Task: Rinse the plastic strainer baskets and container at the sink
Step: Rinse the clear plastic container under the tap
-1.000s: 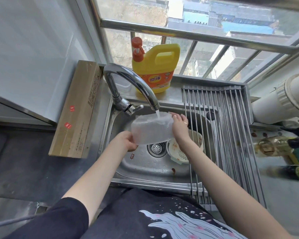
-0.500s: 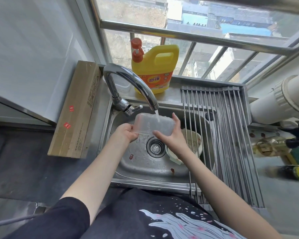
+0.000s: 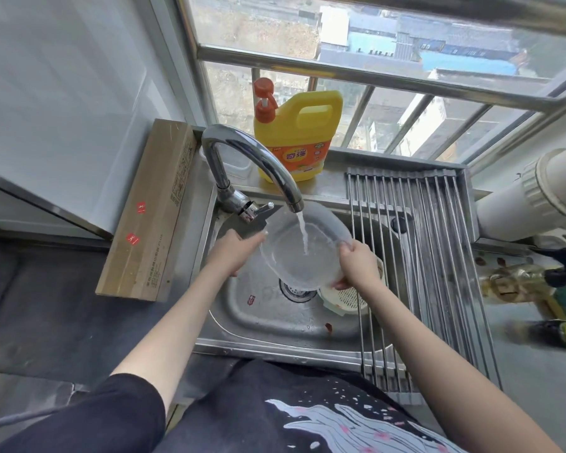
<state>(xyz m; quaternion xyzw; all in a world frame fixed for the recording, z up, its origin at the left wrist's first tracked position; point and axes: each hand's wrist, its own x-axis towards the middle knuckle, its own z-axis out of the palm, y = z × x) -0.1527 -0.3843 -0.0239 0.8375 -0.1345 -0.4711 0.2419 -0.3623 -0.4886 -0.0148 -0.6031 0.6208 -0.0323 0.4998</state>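
daylight pours in through the window (image 3: 356, 76) behind the faucet (image 3: 252, 161), bright and even. glare streaks the faucet's curve, soft shadows fill the sink (image 3: 275, 322) below it. wide-angle bending warps the frame edges; bottles (image 3: 520, 282) far right of the faucet smear into blur.

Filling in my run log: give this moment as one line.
step: rinsing | container: under tap stream | left hand, right hand: gripping rim | strainer basket: in sink

Black short sleeves (image 3: 105, 416), black printed shirt (image 3: 275, 410)
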